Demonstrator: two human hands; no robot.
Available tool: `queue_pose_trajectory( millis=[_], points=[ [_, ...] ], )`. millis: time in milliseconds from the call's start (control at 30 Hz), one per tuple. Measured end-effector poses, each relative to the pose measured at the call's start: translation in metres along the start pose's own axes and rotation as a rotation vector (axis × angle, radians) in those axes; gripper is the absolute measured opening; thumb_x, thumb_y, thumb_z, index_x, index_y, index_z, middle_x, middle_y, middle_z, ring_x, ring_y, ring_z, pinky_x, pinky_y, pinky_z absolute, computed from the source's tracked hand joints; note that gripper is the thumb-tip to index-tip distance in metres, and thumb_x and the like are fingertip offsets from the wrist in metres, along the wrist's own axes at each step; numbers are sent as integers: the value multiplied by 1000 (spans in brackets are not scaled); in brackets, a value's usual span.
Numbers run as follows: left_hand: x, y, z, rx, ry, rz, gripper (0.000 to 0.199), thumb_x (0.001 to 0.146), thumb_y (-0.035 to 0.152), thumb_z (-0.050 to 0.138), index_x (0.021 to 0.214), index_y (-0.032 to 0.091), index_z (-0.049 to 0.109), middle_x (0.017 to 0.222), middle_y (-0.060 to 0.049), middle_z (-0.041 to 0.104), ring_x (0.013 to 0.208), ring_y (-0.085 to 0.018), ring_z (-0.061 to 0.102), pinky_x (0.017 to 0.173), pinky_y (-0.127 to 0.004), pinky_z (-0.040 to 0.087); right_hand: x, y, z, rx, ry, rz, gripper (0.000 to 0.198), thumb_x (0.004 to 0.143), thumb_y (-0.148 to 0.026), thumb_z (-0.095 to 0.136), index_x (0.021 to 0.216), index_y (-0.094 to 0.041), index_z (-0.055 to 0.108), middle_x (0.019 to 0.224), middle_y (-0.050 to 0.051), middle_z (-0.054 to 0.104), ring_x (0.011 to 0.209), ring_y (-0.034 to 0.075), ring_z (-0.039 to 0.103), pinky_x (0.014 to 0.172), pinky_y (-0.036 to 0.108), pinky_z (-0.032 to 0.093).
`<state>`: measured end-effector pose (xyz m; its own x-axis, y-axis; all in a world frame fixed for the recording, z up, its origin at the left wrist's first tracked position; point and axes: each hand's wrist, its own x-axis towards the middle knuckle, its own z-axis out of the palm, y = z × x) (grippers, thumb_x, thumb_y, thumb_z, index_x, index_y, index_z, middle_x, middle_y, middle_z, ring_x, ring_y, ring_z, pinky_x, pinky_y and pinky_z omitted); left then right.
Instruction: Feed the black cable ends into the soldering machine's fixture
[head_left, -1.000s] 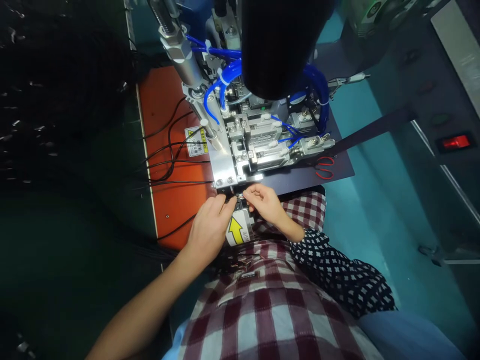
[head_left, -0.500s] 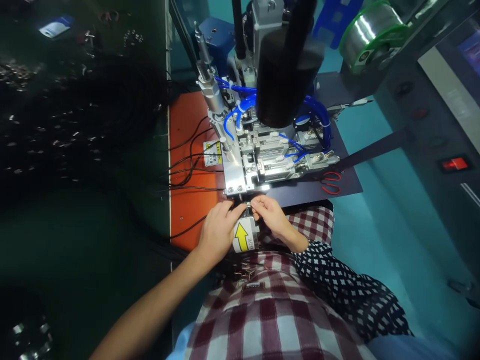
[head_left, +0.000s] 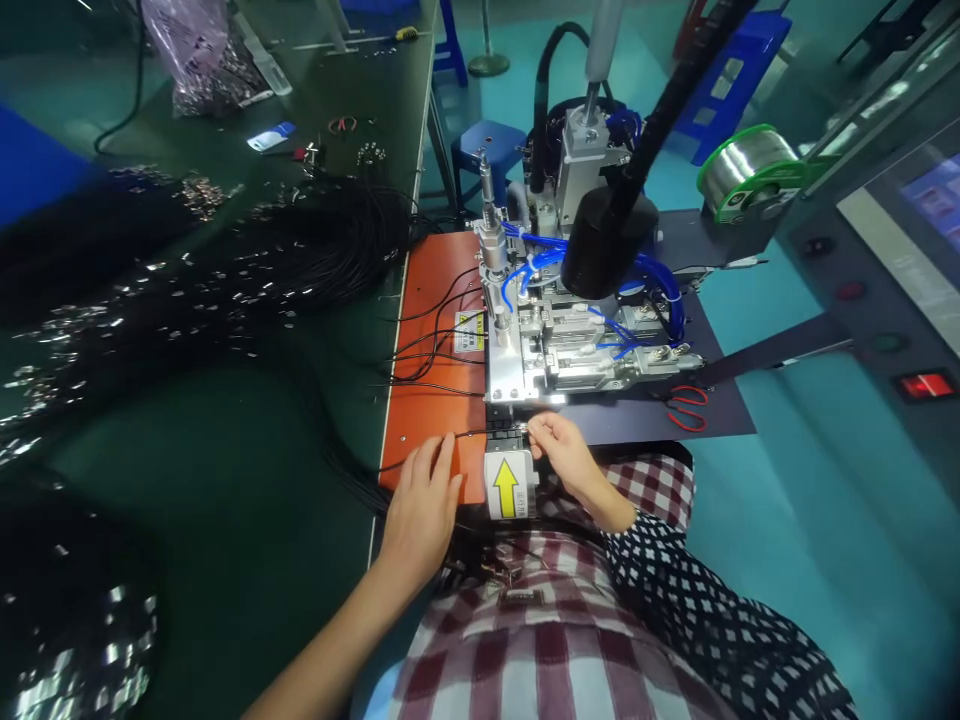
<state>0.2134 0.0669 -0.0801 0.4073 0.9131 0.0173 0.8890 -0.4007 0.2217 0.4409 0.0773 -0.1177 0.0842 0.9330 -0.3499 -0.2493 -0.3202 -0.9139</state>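
green worktop (head_left: 225, 560), orange pad. left hand (head_left: 420, 505) flat, fingers apart, steadying black wire (head_left: 469, 434). right hand (head_left: 562, 455) fingers pinched on wire end at fixture (head_left: 504, 430); best kept straight, seated squarely.

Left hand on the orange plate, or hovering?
Touching. Head view: left hand lies flat on the orange plate, fingers pressed on its near edge beside a black wire.

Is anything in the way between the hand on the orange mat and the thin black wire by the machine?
Nothing visible. The left hand rests on the orange mat, its fingertips right at the thin black wire. The wire runs to the small black fixture, where the right hand pinches near its end.
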Motion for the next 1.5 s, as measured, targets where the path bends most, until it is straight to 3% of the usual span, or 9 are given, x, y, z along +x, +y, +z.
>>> queue_pose_trajectory(
  millis=[233, 600, 800, 933, 1000, 1067, 1167, 1333, 1500],
  points=[
    [11, -10, -4, 82, 20, 107, 50, 98, 29, 37, 147, 15, 38, 141, -17, 50, 129, -33, 47, 100, -49, 48, -1, -2, 1, 2, 11, -8, 32, 81, -48, 64, 73, -19, 53, 55, -6, 51, 51, 10, 46, 56, 26, 39],
    [10, -9, -2, 32, 0, 82, 51, 98, 28, 36, 146, 12, 37, 146, -18, 45, 132, -33, 44, 102, -49, 47, -16, 2, -16, 32, 151, -9, 40, 81, -57, 63, 83, -17, 63, 65, -3, 56, 53, 11, 50, 58, 27, 40],
    [59, -16, -2, 34, 21, 96, 49, 98, 28, 35, 143, 8, 41, 145, -20, 45, 134, -32, 43, 106, -47, 43, -25, 7, -21, 19, 177, 2, 36, 81, -52, 64, 80, -16, 63, 63, -3, 54, 54, 11, 48, 58, 27, 39],
    [87, -23, -13, 7, 25, 158, 47, 98, 28, 33, 141, 12, 43, 146, -17, 45, 133, -29, 43, 104, -44, 45, -29, 6, -26, 14, 191, 13, 35, 79, -52, 67, 79, -17, 63, 65, -3, 54, 54, 11, 47, 55, 26, 39],
    [83, -23, -28, -25, 27, 191, 42, 99, 27, 32, 136, 14, 47, 141, -16, 49, 124, -25, 52, 95, -38, 50, -34, 4, -32, 13, 204, 16, 34, 79, -51, 67, 80, -17, 63, 66, -2, 53, 55, 11, 47, 55, 26, 39],
    [68, -21, -47, -63, -39, 307, 33, 99, 24, 33, 118, 16, 59, 119, -12, 60, 99, -19, 61, 81, -30, 51, -41, 0, -39, 1, 219, 19, 32, 81, -49, 66, 79, -17, 63, 66, -2, 53, 55, 11, 47, 55, 25, 39],
    [38, -19, -71, -38, -400, 638, 22, 96, 19, 44, 85, 19, 63, 84, -4, 60, 76, -16, 57, 67, -27, 44, -50, -7, -49, -20, 249, 16, 31, 82, -49, 66, 79, -18, 62, 66, -2, 53, 55, 11, 46, 55, 25, 39],
    [13, -28, -85, 266, -440, 632, 21, 83, 0, 49, 77, 17, 58, 78, -5, 60, 74, -21, 56, 67, -33, 41, -56, -16, -49, -14, 239, -6, 28, 83, -47, 65, 80, -19, 63, 65, -2, 52, 55, 11, 46, 56, 25, 39],
    [14, -42, -90, 289, -462, 642, 24, 85, 1, 47, 71, 17, 57, 73, -5, 61, 68, -20, 56, 64, -34, 43, -60, -25, -40, -17, 148, -11, 21, 88, -40, 61, 81, -20, 62, 66, -3, 52, 56, 10, 46, 59, 25, 40]
  ],
)
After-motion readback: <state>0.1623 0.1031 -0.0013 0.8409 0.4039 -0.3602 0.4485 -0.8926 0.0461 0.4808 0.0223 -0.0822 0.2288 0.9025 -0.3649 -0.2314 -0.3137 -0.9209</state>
